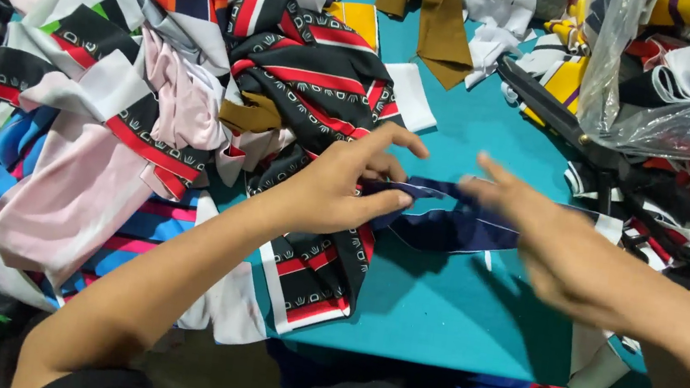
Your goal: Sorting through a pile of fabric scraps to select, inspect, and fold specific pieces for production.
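Observation:
My left hand point(346, 187) pinches one end of a navy blue fabric strip point(455, 227) with thin white lines, which lies across the teal table point(453, 313). Blurred with motion, my right hand point(570, 252) rests over the strip's other end with fingers stretched toward the left hand; whether it grips the cloth is unclear. Under my left wrist lies a black, red and white patterned fabric piece point(313, 273).
A heap of cut fabric pieces point(139, 81) in pink, black, red, white and blue fills the left. Large black scissors point(564, 124) lie at the right by a clear plastic bag point(684, 78) and more scraps. Brown strips point(436, 21) hang at the back.

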